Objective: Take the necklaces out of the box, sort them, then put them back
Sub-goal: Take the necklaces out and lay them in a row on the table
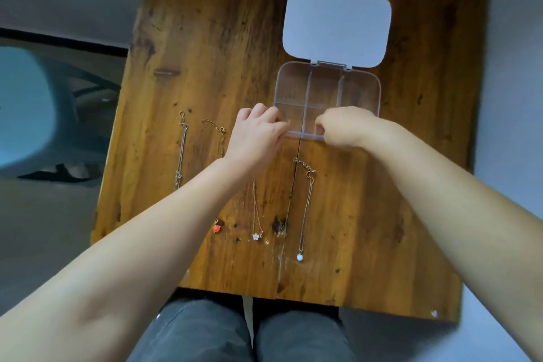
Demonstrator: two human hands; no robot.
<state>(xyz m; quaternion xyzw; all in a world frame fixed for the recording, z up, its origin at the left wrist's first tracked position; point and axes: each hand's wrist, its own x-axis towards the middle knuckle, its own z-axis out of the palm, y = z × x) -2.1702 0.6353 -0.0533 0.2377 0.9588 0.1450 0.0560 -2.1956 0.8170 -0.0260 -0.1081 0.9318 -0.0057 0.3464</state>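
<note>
Four thin chain necklaces (305, 209) lie sorted near-side of both hands, left hand (255, 138) and right hand (343, 129) curled at the clear plastic compartment box (361, 91) front rim, probably steadying it; pinch unclear.

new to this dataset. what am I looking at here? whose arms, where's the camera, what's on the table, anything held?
There is no robot: these are a person's two bare arms. The single picture comes from a wide-angle camera worn on the person's head, looking down, so their knees show at the bottom.

On the wooden table sits a clear plastic box with dividers, its white lid flipped open away from the person. The visible compartments look empty. Four necklaces lie stretched out in a row nearer the person: a silver chain, one with a red pendant, one with a small flower pendant, and one with a white bead.

The left hand and right hand both rest at the box's near edge, fingers curled. Whether they pinch anything cannot be told.
</note>
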